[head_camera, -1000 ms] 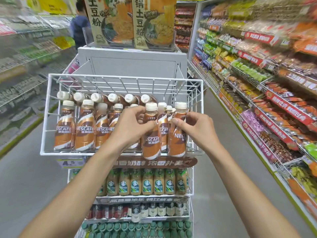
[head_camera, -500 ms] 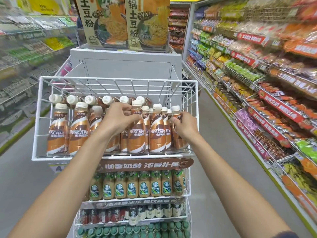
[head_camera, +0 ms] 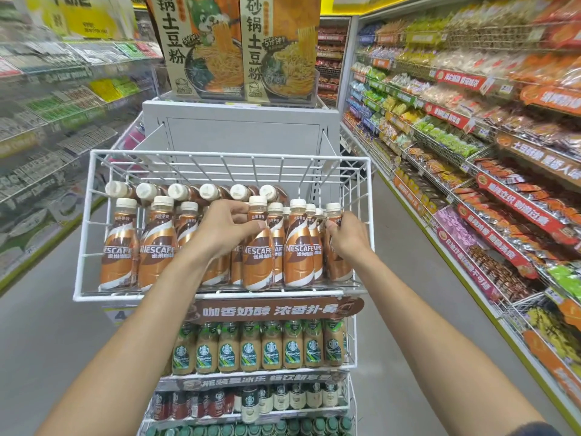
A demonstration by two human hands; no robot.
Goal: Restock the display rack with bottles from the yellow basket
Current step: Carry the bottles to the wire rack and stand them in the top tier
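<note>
Reaching over the Starbucks bottles on the lower tier, the left hand pinches a Nescafé bottle at its shoulder while the right hand curls fingers around the rightmost bottle (both upright) inside the white wire rack; more bottles lie flat behind.

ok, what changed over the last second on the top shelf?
Both hands pushed their brown Nescafe bottles back into the white wire rack: left hand grips one, right hand the rightmost. Left-side upright and lying bottles unchanged.
</note>
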